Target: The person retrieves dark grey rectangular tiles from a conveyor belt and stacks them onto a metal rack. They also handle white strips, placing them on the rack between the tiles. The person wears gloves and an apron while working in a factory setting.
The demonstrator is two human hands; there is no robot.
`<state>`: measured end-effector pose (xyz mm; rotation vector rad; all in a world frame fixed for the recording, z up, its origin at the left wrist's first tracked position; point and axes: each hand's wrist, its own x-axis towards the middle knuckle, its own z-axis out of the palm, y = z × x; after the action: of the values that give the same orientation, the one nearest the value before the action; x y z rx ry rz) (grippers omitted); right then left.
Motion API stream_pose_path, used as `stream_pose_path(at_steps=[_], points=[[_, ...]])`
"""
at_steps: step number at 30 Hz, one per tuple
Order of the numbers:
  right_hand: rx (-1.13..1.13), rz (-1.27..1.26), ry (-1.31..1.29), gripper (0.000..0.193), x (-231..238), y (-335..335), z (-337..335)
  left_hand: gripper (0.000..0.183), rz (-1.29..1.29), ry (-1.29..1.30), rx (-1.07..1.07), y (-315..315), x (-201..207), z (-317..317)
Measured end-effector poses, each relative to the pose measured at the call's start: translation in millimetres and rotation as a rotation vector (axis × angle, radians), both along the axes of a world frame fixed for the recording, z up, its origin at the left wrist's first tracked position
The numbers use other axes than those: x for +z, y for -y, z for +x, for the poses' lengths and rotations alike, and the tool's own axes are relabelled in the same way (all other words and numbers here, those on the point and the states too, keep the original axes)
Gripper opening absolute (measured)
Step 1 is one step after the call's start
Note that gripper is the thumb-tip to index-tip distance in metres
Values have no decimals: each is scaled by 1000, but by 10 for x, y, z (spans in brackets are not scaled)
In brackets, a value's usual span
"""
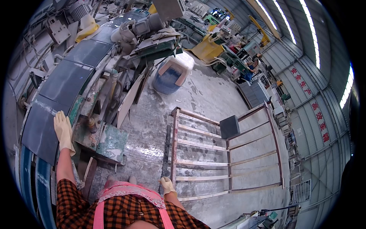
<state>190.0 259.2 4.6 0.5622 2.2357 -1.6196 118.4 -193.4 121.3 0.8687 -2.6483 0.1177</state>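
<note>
My left hand (pixel 63 128), in a cream rubber glove, lies flat with its fingers stretched out on the right edge of a dark grey stone slab (pixel 40 126). That slab lies on a conveyor line (pixel 42 177) with blue belts showing at its near end. Farther up, another dark slab (pixel 64 83) and several more follow in a row. My right hand (pixel 167 185), gloved alike, hangs low by my side with its fingers curled in and nothing visible in them. It is nearest to the left corner of a low metal rack (pixel 202 178) on the floor.
A dark square block (pixel 229 127) sits on the rack. Green machine parts (pixel 111 143) stand right of the conveyor, with a leaning board (pixel 127 101) beyond. Ahead is a blue and white drum (pixel 169 78). A dark strip (pixel 166 152) lies on the floor. People work far off.
</note>
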Motion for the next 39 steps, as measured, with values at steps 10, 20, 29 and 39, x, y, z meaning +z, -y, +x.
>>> stream_pose_path(at_steps=[10,20,29,39], points=[[36,37,5,29,35,7,-14,37,-13,-9,3,22,-46,-1],[8,75,54,28,86,23,-23,36,-13,-18,-2,37,-59,-1],[7,57,86,24,31,2,-32,37,-33,4,5,29,-40,-1],[57,2,-11,23,83,20,-32,37,-16,6,16,57,-95,-6]])
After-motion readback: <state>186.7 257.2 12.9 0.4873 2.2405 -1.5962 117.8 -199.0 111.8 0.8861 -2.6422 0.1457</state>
